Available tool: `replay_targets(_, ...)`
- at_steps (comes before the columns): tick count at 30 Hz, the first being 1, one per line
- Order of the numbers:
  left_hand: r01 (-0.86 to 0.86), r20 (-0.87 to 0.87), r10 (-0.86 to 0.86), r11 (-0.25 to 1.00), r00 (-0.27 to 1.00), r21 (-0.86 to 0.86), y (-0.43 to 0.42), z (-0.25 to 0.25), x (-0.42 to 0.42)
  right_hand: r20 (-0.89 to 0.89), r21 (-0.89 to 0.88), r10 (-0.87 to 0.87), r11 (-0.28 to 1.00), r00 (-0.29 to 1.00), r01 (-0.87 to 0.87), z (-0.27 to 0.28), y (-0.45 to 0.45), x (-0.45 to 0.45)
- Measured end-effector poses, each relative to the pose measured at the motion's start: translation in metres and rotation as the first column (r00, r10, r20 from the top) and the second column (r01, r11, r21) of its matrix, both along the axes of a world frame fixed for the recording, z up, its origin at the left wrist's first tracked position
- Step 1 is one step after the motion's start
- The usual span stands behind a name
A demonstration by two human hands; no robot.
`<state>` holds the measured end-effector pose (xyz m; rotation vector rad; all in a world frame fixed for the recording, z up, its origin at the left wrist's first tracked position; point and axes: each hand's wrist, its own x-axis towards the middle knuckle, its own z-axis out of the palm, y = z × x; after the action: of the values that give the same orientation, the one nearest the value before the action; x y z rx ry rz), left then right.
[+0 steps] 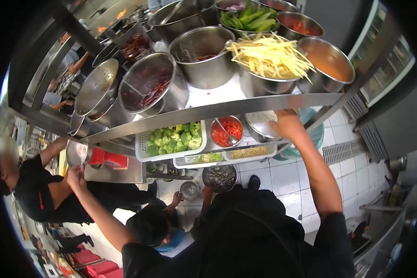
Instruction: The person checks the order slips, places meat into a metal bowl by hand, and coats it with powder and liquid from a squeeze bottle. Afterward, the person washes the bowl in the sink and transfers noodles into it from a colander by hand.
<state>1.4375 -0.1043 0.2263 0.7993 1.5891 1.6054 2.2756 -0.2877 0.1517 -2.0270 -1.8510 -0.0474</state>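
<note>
My left hand [77,178] is closed on the rim of a small metal bowl [78,153] with something pale in it, beside a red box [109,160]. My right hand [286,124] is at the lower shelf, its thumb over a metal pot [262,124] with a white surface. The upper shelf's rail hides its other fingers, so their grip is unclear. Left of that pot stand a bowl of chopped red peppers [224,132] with a spoon and a white basket of broccoli [171,141].
Metal pots crowd the upper shelf, one heaped with yellow strips [268,55], another holding orange liquid [326,60]. Below, a crouching person [148,222] has hands at a small bowl [189,190] and a pan of dark pieces [220,178]. Another person [37,185] stands left.
</note>
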Motion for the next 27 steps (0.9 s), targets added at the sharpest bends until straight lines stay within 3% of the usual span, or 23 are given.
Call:
replay_targets(1, 0.072, -0.11, -0.059, 0.99, 0.992, 0.121, -0.017, 0.001, -0.019, 0.085, -0.227, -0.057, 0.971, 0.995, 0.075, -0.011, 0.017, 0.008)
replay_targets(2, -0.061, -0.044, 0.064, 0.996, 0.997, 0.059, -0.055, 0.039, 0.037, 0.175, -0.433, -0.089, 0.888, 0.981, 0.158, -0.014, 0.031, 0.012)
replay_targets(5, 0.081, -0.095, -0.074, 0.994, 0.993, 0.071, -0.134, 0.072, 0.064, 0.058, -0.836, -0.028, 0.544, 0.998, 0.064, 0.003, 0.044, 0.01)
replay_targets(7, 0.003, -0.159, 0.001, 1.0, 0.987, 0.024, -0.185, 0.095, 0.121, 0.068, -0.805, -0.01, 0.591, 0.998, 0.061, -0.012, 0.053, 0.012)
replay_targets(9, 0.07, -0.173, -0.076, 0.997, 0.982, -0.04, -0.225, 0.105, 0.146, 0.058, -0.792, -0.004, 0.609, 0.998, 0.049, -0.046, 0.064, 0.021)
replay_targets(11, 0.146, -0.164, -0.161, 0.984, 0.973, -0.104, -0.257, 0.104, 0.187, -0.011, -0.702, -0.095, 0.71, 0.995, 0.06, -0.066, 0.073, 0.035)
replay_targets(13, 0.243, -0.13, -0.248, 0.968, 0.96, -0.058, -0.28, 0.089, 0.252, -0.066, -0.678, -0.082, 0.735, 0.994, 0.015, -0.076, 0.083, 0.047)
replay_targets(14, 0.267, -0.086, -0.277, 0.957, 0.957, -0.11, -0.288, 0.088, 0.3, -0.217, -0.503, -0.2, 0.862, 0.955, 0.066, -0.077, 0.078, 0.05)
replay_targets(16, 0.381, -0.004, -0.387, 0.909, 0.922, -0.17, -0.297, 0.067, 0.368, -0.173, -0.427, -0.08, 0.904, 0.982, -0.001, -0.085, 0.096, 0.063)
replay_targets(18, 0.438, 0.055, -0.438, 0.868, 0.897, -0.234, -0.299, 0.034, 0.427, -0.502, -0.302, -0.312, 0.937, 0.807, 0.175, -0.093, 0.105, 0.065)
replay_targets(22, 0.548, 0.159, -0.524, 0.805, 0.837, -0.229, -0.299, -0.028, 0.525, -0.698, -0.246, -0.23, 0.966, 0.678, 0.074, -0.064, 0.099, 0.059)
replay_targets(24, 0.554, 0.126, -0.541, 0.797, 0.832, -0.241, -0.296, -0.046, 0.561, -0.87, -0.286, -0.278, 0.957, 0.408, 0.043, -0.028, 0.082, 0.041)
replay_targets(27, 0.565, 0.14, -0.548, 0.789, 0.825, -0.242, -0.309, -0.053, 0.603, -0.912, -0.213, -0.19, 0.977, 0.365, -0.024, 0.011, 0.029, 0.025)
